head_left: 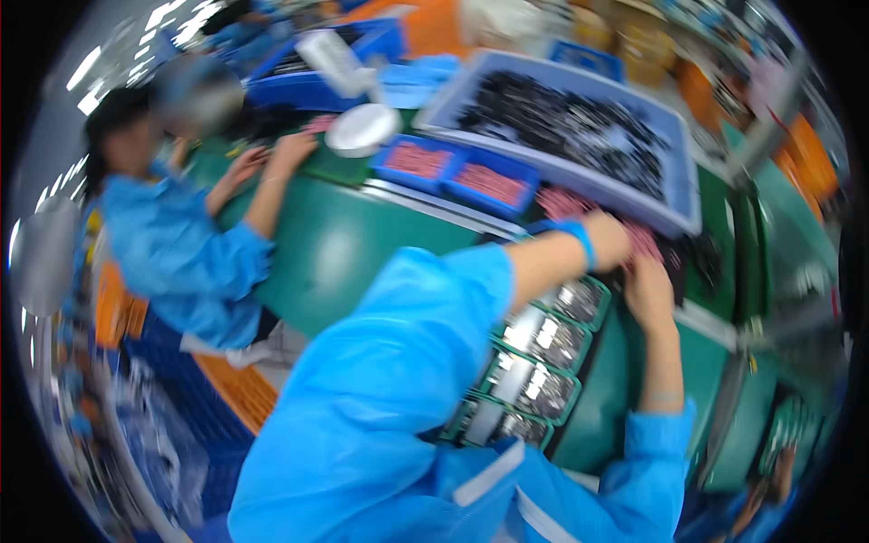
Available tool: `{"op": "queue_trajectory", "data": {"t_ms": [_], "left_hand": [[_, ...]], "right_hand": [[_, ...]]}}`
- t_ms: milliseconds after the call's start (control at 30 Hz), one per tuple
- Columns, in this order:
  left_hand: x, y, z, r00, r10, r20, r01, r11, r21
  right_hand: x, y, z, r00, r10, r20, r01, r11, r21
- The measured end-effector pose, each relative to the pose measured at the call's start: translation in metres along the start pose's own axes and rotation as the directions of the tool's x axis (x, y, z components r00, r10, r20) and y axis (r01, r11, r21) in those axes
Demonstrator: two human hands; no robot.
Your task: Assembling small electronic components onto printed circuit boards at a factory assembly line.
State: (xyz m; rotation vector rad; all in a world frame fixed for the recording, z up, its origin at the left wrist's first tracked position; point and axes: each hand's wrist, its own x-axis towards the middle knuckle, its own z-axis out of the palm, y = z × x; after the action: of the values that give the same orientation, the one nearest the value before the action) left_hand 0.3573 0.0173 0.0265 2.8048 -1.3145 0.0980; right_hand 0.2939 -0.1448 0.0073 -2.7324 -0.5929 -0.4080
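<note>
My left hand (608, 240), with a blue band at its wrist, is curled over a heap of small pink parts (643, 242) at the front edge of a large bin. Close by on its right, my right hand (648, 288) reaches up to the same pink parts, fingers bent inward. Both hands look closed, but blur and the hands themselves hide what is between the fingers. More pink parts (563, 203) lie just left of my left hand. Below my hands runs a row of green-rimmed trays (554, 342) holding shiny metal pieces.
The pale blue bin (685, 204) holds many black parts. Two small blue boxes (448, 188) of pink parts stand left of it, near a white round lid-like dish (363, 129). At the left, a person in blue (181, 244) works at the green table (362, 244).
</note>
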Motion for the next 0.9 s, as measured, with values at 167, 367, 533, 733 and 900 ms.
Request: {"op": "queue_trajectory", "data": {"t_ms": [167,367,533,733,900], "left_hand": [[-0.001,0.006,0.016,0.997,-0.081,0.009,0.081,0.996,0.033],[-0.003,0.010,0.019,0.996,-0.094,0.012,0.093,0.995,0.032],[-0.007,0.013,0.014,0.999,-0.033,-0.039,0.035,0.999,0.041],[-0.056,0.001,-0.029,0.999,0.013,-0.052,-0.021,0.986,-0.163],[-0.106,0.013,-0.051,0.998,-0.034,-0.061,0.003,0.887,-0.462]], "right_hand": [[-0.033,-0.011,-0.009,0.998,-0.027,-0.058,0.034,0.992,0.120],[-0.079,-0.041,-0.032,0.986,0.102,0.134,-0.132,0.962,0.237],[-0.113,-0.060,-0.040,0.986,0.055,0.158,-0.082,0.981,0.174],[-0.112,-0.076,-0.037,0.998,0.005,0.066,-0.023,0.963,0.268],[-0.113,-0.077,-0.034,0.999,-0.032,0.043,0.014,0.932,0.363]]}}
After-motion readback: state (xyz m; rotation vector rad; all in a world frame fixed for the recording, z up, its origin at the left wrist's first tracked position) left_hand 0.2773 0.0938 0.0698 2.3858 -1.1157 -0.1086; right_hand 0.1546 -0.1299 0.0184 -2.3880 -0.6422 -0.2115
